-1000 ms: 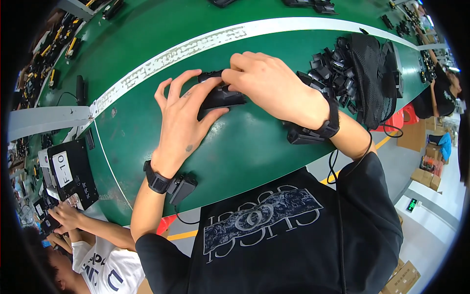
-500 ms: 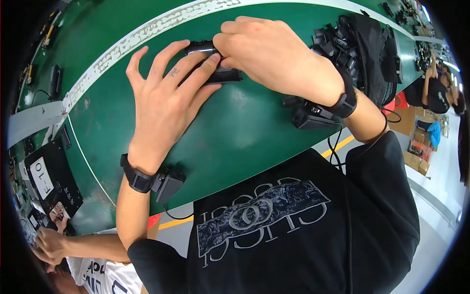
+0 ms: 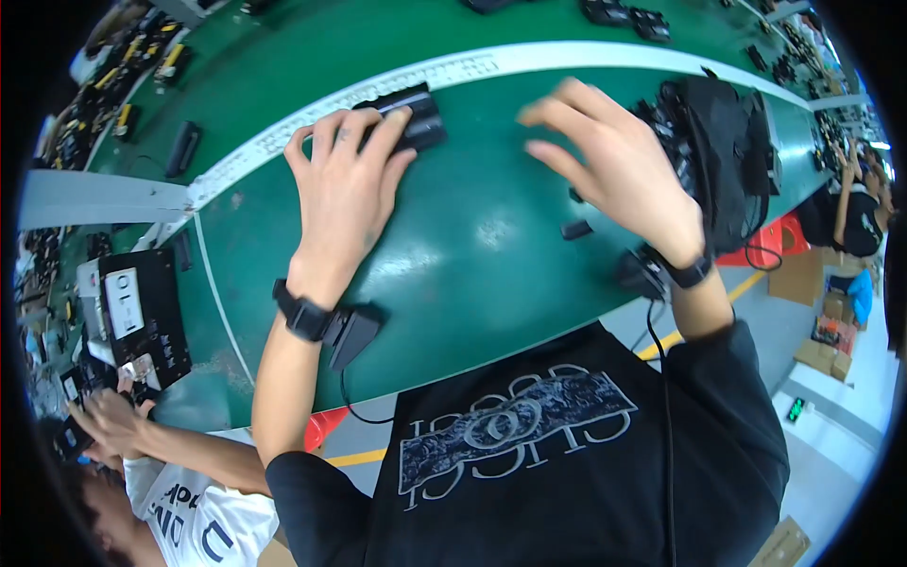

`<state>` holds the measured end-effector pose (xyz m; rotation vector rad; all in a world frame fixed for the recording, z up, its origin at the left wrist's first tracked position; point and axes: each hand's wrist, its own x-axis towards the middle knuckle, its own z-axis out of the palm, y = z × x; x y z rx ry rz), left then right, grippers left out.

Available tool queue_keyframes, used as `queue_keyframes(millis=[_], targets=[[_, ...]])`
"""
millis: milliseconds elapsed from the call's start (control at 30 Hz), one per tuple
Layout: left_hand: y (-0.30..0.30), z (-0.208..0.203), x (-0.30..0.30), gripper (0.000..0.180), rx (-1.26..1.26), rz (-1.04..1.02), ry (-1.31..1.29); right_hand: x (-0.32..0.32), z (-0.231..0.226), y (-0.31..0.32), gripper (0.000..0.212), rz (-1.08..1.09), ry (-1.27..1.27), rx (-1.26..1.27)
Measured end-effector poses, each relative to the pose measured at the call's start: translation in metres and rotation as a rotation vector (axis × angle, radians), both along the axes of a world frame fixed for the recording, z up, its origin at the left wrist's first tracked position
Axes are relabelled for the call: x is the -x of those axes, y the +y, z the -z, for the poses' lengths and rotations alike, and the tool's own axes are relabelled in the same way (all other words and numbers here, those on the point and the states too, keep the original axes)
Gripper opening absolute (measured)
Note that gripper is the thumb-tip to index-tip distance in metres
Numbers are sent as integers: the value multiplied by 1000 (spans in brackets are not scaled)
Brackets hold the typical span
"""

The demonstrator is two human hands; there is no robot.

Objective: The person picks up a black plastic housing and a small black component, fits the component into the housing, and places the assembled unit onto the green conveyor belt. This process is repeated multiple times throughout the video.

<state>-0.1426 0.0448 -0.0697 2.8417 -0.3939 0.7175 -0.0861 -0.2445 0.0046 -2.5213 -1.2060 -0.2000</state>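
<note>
My left hand is closed over a black plastic device, its fingertips pressing on the top. The device is a glossy, boxy piece lying on the green table by the white strip; my fingers hide its left part. My right hand is raised apart from it, thumb and fingers spread with nothing visible between them, the fingertips slightly blurred. Below that hand a small black piece lies on the table. Nearest my right hand on its far side is a pile of small black parts, partly hidden.
A black mesh bag stands beside the pile. A white strip crosses the green table. At left are a grey post and a black labelled board. A co-worker's hand works at lower left.
My right hand has let go of the device and moved right, its fingers opening. My left hand stays on the device, now turned and nearer the white strip. The view has shifted.
</note>
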Motion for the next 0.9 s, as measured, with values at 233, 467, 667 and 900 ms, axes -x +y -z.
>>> queue_keyframes(millis=[233, 467, 667, 900], targets=[[102, 6, -94, 45, 60, -165, -156, 30, 16, -38, 36, 135, 111, 146], [210, -13, -50, 51, -478, -727, 125, 32, 31, -46, 27, 183, 127, 22], [211, -16, -40, 40, -133, -717, 297, 26, 35, -31, 20, 209, 216, -64], [9, -25, 9, 37, 3, 44, 154, 22, 29, -17, 17, 20, 229, -40]])
